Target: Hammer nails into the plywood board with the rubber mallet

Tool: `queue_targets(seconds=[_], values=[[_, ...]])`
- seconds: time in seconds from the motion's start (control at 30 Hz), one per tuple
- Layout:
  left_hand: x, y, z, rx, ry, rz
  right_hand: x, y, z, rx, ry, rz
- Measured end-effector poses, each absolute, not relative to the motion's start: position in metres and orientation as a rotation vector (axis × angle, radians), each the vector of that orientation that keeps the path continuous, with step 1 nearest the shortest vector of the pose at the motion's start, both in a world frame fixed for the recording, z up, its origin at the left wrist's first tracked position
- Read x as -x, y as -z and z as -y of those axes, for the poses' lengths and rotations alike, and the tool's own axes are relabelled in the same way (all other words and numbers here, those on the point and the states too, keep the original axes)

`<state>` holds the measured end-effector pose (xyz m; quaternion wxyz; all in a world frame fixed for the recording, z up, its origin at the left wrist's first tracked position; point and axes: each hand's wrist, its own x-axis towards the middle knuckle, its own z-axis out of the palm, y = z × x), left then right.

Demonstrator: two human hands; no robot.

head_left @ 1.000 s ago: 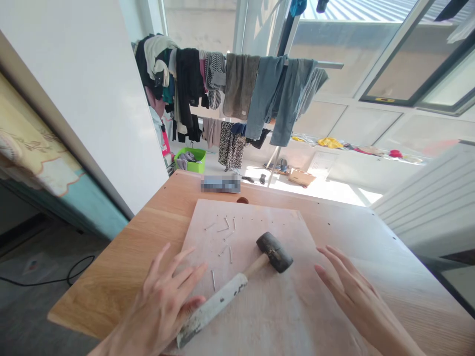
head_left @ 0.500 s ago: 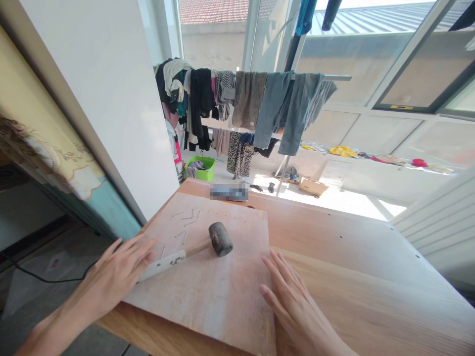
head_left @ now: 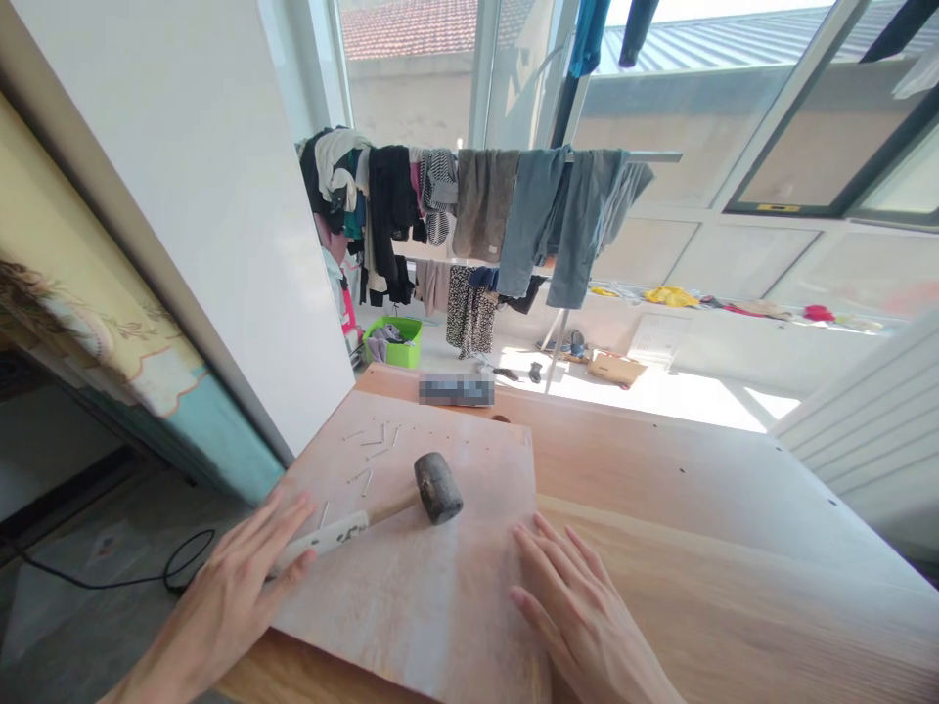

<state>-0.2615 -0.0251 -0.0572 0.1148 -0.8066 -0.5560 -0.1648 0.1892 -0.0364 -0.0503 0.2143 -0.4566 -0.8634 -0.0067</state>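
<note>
A rubber mallet (head_left: 438, 488) with a black head and a pale handle lies on a thin wooden board (head_left: 440, 596). Its head points to the upper right. My left hand (head_left: 253, 567) is open over the board's left edge, fingers stretched out, and covers the end of the mallet's handle. Whether it touches the handle I cannot tell. Several loose nails (head_left: 367, 481) are scattered on the board beyond the handle. My right hand (head_left: 572, 596) rests open along the board's right edge, its fingertips on the board.
The board lies on a larger wooden table (head_left: 734, 548). A blurred rectangular item (head_left: 456, 390) is at the far edge. Beyond stand a rack of hanging clothes (head_left: 484, 205) and a green basket (head_left: 406, 342). A white panel (head_left: 191, 215) and a curtain (head_left: 124, 323) border the left.
My left hand has shifted right and slightly down, closer over the mallet's handle. The right hand stays at the board's right edge. The camera view has tilted slightly.
</note>
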Motion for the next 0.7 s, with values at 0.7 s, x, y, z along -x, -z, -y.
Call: queue_targets(seconds=[0.7], values=[[0.057, 0.062, 0.063, 2.271, 0.588, 1.042, -0.348, 0.079, 0.091, 1.818, 0.361, 1.827]])
